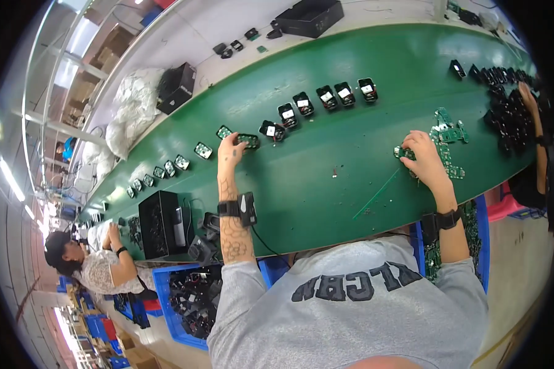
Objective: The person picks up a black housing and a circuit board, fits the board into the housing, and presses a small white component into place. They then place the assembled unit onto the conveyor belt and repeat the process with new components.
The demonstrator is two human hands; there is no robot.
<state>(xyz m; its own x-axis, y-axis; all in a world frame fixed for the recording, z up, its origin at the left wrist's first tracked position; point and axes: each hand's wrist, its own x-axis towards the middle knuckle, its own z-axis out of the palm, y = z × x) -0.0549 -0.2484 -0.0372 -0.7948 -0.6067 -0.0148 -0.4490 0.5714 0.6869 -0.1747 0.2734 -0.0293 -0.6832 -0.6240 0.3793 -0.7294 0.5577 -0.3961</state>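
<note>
Left hand (231,149): fingers curled around small black plastic housing with green board inside (248,141), on long green table (326,184).

Right hand (423,157): closed on small green circuit board (402,152); loose pile of green circuit boards (447,132) at 1 o'clock.

Progress, judged: row of finished black housings with white labels (326,96) runs toward 1 o'clock from left hand; many boards left.

Blue plastic crate of black parts (187,301) at 7 o'clock.
</note>
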